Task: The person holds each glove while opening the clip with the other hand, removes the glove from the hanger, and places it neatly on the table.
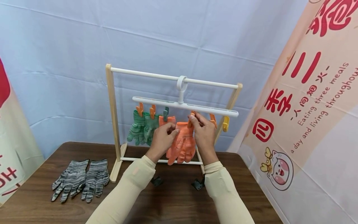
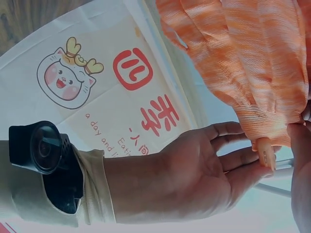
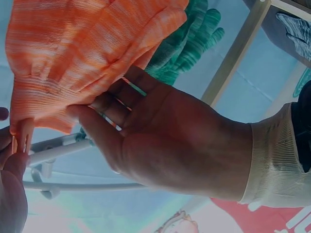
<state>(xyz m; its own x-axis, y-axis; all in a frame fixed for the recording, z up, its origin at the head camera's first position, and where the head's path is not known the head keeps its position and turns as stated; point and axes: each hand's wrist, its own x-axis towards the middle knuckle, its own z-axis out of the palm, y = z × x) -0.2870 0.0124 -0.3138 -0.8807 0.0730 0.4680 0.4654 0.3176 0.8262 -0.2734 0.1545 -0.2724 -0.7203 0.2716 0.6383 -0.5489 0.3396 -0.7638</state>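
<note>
An orange knit glove (image 1: 183,144) hangs fingers down below the white hanger (image 1: 156,101). My left hand (image 1: 162,138) pinches the left edge of its cuff; thumb and fingers on the cuff also show in the right wrist view. With thumb and fingertips, my right hand (image 1: 205,132) pinches an orange clothespin (image 2: 265,154) at the cuff's right side. Another orange glove (image 1: 167,119), partly hidden, hangs from a green clothespin (image 1: 166,114). Farther left, green gloves (image 1: 138,126) hang from orange clothespins (image 1: 152,112).
A wooden rack (image 1: 112,115) with a white top rail (image 1: 145,74) carries the hanger. Right of my hand hang an orange clothespin (image 1: 213,119) and a yellow one (image 1: 226,123). Two grey striped gloves (image 1: 71,177) lie on the brown table (image 1: 134,208). A printed banner (image 1: 302,93) stands right.
</note>
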